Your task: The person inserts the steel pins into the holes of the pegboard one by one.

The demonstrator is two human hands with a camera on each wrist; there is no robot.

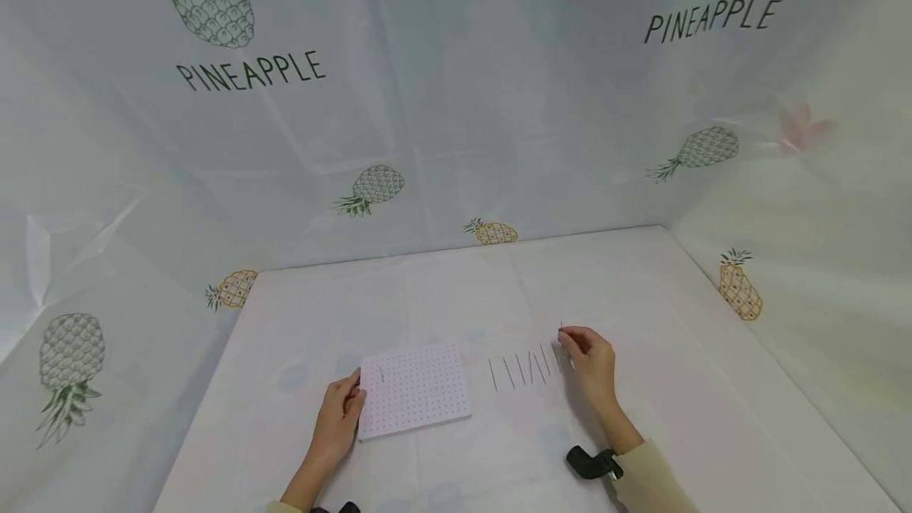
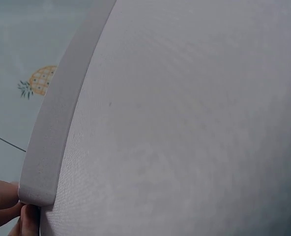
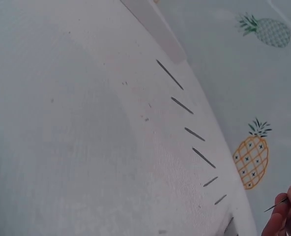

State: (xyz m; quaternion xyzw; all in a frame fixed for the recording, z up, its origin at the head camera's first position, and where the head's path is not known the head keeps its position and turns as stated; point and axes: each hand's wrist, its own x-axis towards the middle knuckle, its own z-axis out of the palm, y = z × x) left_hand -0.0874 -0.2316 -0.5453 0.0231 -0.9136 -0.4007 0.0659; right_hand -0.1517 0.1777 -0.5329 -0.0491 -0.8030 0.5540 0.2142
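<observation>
A white board (image 1: 416, 394) dotted with a grid of small holes lies on the table. One thin dark pin (image 1: 381, 374) stands near its upper left corner. My left hand (image 1: 336, 422) holds the board by its left edge; in the left wrist view, the fingertips (image 2: 5, 194) are at the corner of the board's thick side (image 2: 52, 132). To the right of the board, my right hand (image 1: 593, 362) pinches a thin dark pin (image 3: 275, 205) between thumb and fingers, just above the far end of a row. That row is several similar pins (image 1: 520, 369) lying spaced apart on the table.
A white cloth covers the table (image 1: 556, 275). Around it hang pale sheets (image 1: 456, 117) printed with pineapples. A dark wrist strap device (image 1: 593, 463) sits on the right wrist.
</observation>
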